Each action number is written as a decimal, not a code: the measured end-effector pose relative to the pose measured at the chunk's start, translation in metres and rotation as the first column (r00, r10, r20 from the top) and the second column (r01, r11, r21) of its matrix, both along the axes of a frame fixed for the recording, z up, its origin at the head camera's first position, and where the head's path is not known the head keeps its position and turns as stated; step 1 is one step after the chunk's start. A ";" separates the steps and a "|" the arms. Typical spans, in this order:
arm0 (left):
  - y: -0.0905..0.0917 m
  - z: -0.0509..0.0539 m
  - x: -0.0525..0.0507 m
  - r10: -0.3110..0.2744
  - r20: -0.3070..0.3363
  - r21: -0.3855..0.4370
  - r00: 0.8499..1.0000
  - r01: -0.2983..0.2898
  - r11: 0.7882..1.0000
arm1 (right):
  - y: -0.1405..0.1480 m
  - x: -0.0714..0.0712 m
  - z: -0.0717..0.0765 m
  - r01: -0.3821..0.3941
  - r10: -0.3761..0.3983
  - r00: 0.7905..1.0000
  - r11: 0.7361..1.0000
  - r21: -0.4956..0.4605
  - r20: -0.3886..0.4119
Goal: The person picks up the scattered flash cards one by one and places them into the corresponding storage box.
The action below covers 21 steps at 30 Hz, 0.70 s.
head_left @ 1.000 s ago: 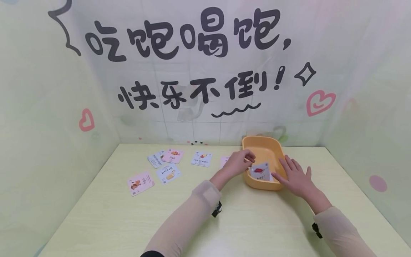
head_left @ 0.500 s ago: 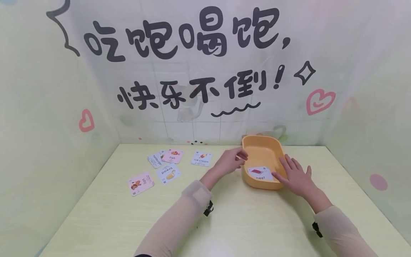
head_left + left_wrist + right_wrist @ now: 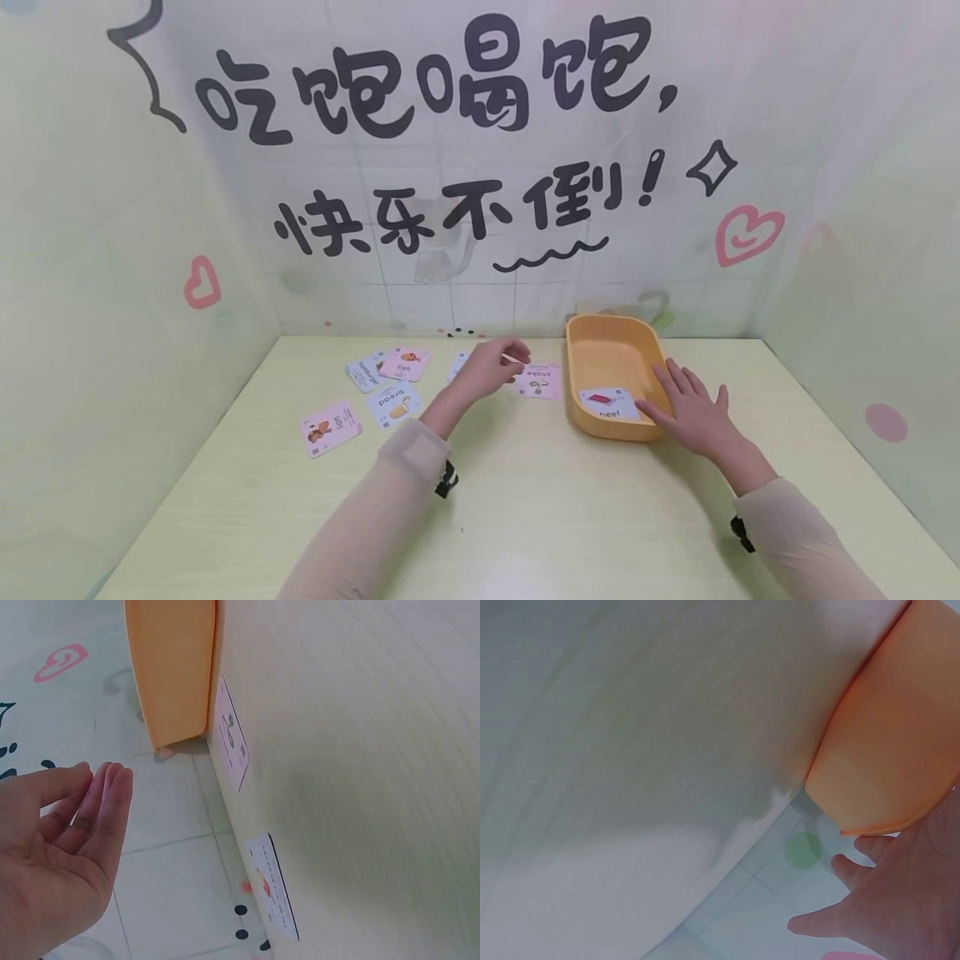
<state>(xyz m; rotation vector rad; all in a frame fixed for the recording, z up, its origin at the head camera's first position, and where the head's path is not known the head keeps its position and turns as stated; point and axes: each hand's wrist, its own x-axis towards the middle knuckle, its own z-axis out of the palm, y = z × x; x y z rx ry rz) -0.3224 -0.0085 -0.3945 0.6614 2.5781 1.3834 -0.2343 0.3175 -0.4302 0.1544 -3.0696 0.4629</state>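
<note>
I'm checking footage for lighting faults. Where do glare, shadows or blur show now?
Head: pale glare on the table at the bottom edge, soft shadow beside the right sleeve, fine print on the snake card too blurred to read; left wrist: diffuse shadow on the table; right wrist: dim, bluish cast, broad shadow on the table near the orange tray.

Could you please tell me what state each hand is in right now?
Left hand: open, loosely bent, holding nothing.
Right hand: open and spread, touching the orange tray.
</note>
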 end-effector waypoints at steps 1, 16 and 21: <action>-0.005 0.000 -0.001 0.011 0.003 0.001 1.000 -0.011 1.000 | 0.000 0.000 0.000 0.000 0.000 1.000 1.000 -0.001 0.000; -0.075 -0.007 -0.003 0.138 -0.005 -0.075 0.990 -0.138 0.988 | 0.000 0.000 0.000 0.002 -0.002 1.000 1.000 -0.001 0.002; -0.096 -0.012 -0.003 0.175 0.008 -0.097 0.985 -0.173 0.980 | -0.001 0.000 0.001 0.002 -0.002 1.000 1.000 0.006 0.006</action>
